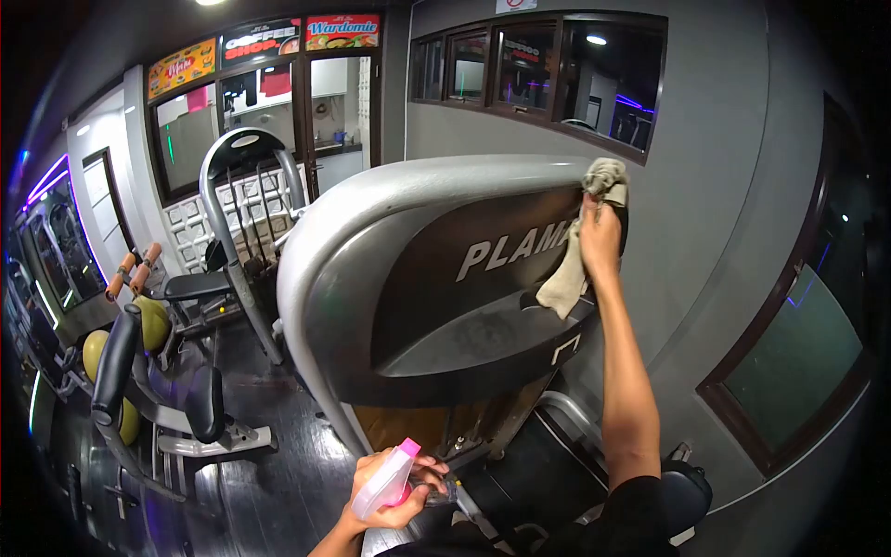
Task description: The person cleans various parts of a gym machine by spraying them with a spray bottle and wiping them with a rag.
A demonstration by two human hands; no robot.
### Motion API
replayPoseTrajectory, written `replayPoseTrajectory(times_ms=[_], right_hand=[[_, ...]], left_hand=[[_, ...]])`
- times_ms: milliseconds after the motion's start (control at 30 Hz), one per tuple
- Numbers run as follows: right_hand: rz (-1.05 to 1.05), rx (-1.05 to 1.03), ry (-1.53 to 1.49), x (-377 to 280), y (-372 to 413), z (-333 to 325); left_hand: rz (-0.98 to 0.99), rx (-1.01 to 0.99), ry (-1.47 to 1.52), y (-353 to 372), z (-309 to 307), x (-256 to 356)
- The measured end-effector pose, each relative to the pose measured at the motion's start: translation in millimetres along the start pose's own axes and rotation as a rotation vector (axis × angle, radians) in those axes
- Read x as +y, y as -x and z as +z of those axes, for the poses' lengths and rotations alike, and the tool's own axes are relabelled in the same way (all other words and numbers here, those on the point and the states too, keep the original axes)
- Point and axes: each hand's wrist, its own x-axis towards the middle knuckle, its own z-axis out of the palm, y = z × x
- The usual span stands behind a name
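A large gym machine housing [325,241] with a silver rim and a dark panel lettered "PLAM" fills the middle. My right hand [600,232] grips a beige cloth [563,283] at the right end of the housing's top edge; part of the cloth bunches above the fingers and part hangs down over the panel. Low in the centre, my left hand [394,487] is wrapped round a spray bottle with a pink and white head [387,478], in front of the machine's lower part. The bottle's body is mostly hidden.
On the left stand another machine with a black seat [197,285], a padded bench [204,404] and yellow-green balls [151,322]. A grey wall [705,213] with windows [534,70] runs behind and to the right. A black pad [687,487] lies beside my right elbow.
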Motion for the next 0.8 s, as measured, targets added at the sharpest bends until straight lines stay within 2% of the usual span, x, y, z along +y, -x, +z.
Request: replayPoseTrajectory(times_ms=[33,67,100,133,200,233,300,367,400,467,500,533,567,600,633,700,800], right_hand=[[0.059,-0.073,-0.059,0.8,1.5,5.1],[0.022,-0.155,-0.078,-17.3,8.4,3.5],[-0.151,-0.151,-0.176,-14.5,15.0,20.3],[-0.514,0.036,-0.068,-21.1,19.5,33.7],[-0.629,-0.152,-0.253,-83.5,38.7,16.5],[-0.736,-0.243,-0.088,-106.0,44.1,-2.7],[-0.905,-0.287,-0.032,-87.4,25.6,2.7],[-0.783,-0.442,0.045,-59.9,6.9,0.1],[-0.771,-0.415,0.111,-58.7,3.4,-16.2],[-0.645,-0.190,-0.155,-24.2,-11.7,-13.2],[-0.496,-0.217,0.028,26.4,-19.7,0.0],[-0.570,-0.055,0.121,54.2,-24.0,3.5],[-0.328,-0.133,0.291,66.2,-17.7,-5.1],[-0.596,0.087,0.296,77.0,-25.8,-6.0],[-0.406,-0.041,0.178,90.0,-22.9,-13.3],[-0.036,-0.414,0.359,82.1,-14.7,-38.8],[-0.118,-0.293,0.385,98.2,18.3,-53.7]], left_hand=[[-0.014,0.018,0.043,-3.1,2.1,-3.5],[-0.031,0.036,0.087,-5.5,4.8,-6.8],[-0.031,0.028,0.089,-8.3,7.6,-10.3],[-0.023,0.020,0.103,-11.9,10.4,-14.2],[-0.024,0.002,0.099,-20.5,17.1,-18.9],[-0.025,-0.009,0.101,-24.5,20.6,-21.3],[-0.020,-0.046,0.082,-30.9,24.8,-26.4],[-0.043,-0.061,0.080,-34.5,28.5,-33.0],[-0.062,-0.060,0.098,-36.6,30.7,-35.3],[-0.085,-0.058,0.122,-38.3,35.8,-39.4],[-0.102,-0.057,0.146,-38.6,38.4,-41.5],[-0.118,-0.055,0.168,-39.4,40.6,-43.4],[-0.133,-0.052,0.189,-41.7,42.4,-45.1],[-0.098,-0.150,0.090,-45.9,39.1,-44.8],[-0.102,-0.150,0.090,-47.2,41.6,-46.7],[-0.110,-0.142,0.111,-47.8,47.8,-52.0],[-0.110,-0.166,0.121,-53.4,53.6,-60.0]])
